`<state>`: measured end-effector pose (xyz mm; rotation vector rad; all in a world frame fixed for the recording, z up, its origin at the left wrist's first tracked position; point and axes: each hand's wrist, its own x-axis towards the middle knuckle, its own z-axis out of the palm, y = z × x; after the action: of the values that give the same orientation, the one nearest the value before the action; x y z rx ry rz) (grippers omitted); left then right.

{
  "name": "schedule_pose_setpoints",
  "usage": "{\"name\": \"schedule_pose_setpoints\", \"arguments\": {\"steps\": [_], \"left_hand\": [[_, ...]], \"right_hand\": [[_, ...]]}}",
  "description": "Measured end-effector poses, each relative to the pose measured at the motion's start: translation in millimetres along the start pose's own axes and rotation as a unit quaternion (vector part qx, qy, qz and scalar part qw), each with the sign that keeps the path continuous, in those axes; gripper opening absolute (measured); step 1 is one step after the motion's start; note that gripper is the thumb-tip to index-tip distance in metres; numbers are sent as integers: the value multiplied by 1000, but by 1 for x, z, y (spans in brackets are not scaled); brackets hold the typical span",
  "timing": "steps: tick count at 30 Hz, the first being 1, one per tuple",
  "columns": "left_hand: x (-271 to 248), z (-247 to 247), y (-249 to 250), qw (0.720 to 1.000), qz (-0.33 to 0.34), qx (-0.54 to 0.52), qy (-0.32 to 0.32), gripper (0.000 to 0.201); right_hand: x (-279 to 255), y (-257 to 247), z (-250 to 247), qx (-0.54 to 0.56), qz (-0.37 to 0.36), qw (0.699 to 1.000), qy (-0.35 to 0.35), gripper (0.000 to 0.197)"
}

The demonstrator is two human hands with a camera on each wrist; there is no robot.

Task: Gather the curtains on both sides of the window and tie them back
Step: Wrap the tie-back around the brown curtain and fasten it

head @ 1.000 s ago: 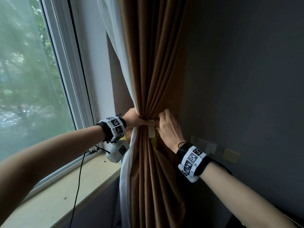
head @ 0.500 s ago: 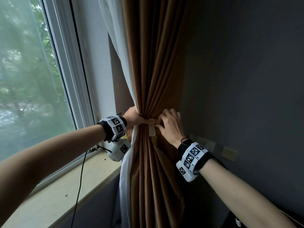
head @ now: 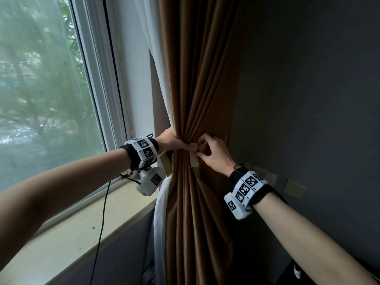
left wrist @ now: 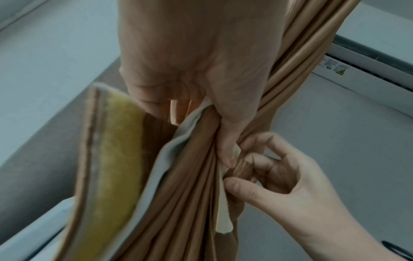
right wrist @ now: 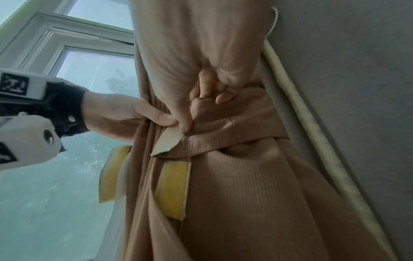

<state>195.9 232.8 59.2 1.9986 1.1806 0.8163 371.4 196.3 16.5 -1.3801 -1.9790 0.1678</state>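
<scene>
While gathered, curtain (head: 197, 103) in hands (head: 213, 153).

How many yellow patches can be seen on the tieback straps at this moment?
2. One yellow patch hangs on the strap end below the tieback band on the brown curtain. The other hangs window-side, under the left hand. More may be hidden.

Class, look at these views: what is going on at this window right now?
A person is tying back the brown pleated curtain beside the window. The left hand grips the gathered folds together with the white sheer curtain. The right hand pinches the brown fabric tieback band wrapped round the bundle; its yellow fastening patches hang unjoined.
</scene>
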Motion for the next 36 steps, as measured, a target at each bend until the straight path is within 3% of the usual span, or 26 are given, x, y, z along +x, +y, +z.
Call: {"name": "schedule_pose_setpoints", "arguments": {"steps": [3,7,10,13,18,24,28,31,36], "left_hand": [[-4,-1,2,1000,4,-16,-12,50],[-15,-9,1,995,15,-51,-82,41],[-20,-19,-14,995,-23,-10,-92,18],[-24,-21,-32,996,-41,6,-81,28],[-24,-18,-42,999,13,37,-18,19],[-18,-2,-36,998,46,4,33,13],[-18,8,-35,997,36,-53,37,21],[-19,6,-42,996,40,-75,5,23],[-22,2,-60,987,7,-161,-22,50]], "right_hand": [[4,-2,-1,2,-16,1000,-16,25],[8,-4,7,-7,-25,1000,-6,18],[9,-4,12,-20,-21,1000,4,19],[12,-10,13,-14,-13,1000,-9,20],[7,-18,9,23,-29,999,-36,25],[3,-26,9,62,-6,998,7,60],[13,-32,10,-31,56,997,37,82],[22,-38,12,-79,92,992,38,76],[32,-44,10,-120,127,984,32,68]]}}
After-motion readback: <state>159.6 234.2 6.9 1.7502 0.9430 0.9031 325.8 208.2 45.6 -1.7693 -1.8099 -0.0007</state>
